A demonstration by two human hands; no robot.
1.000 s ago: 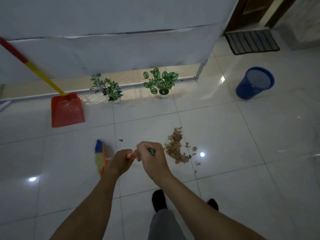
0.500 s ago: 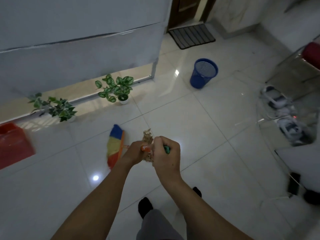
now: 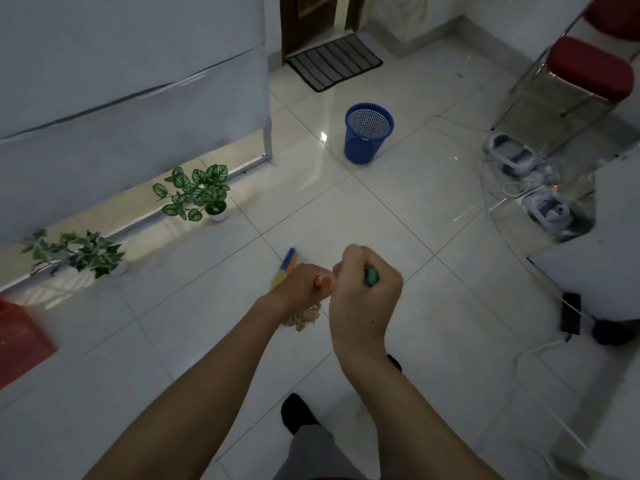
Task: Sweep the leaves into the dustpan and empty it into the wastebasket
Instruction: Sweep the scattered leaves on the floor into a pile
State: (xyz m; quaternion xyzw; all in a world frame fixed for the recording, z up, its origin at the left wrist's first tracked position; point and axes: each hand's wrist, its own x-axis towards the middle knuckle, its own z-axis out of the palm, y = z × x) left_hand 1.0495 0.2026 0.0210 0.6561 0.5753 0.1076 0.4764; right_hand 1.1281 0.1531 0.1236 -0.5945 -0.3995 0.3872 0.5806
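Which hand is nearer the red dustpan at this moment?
Left. The left hand grips the broom handle on the side toward the red dustpan at the frame's left edge; the right hand sits farther right.

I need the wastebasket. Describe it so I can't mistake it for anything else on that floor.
Start at the dark doorway at the top of the view with the striped doormat in front of it. Just below the mat, on the open white tiles, stands the wastebasket, upright. It is the only blue thing of its size there: a round bin with a mesh wall, unlike the red dustpan at the left edge.
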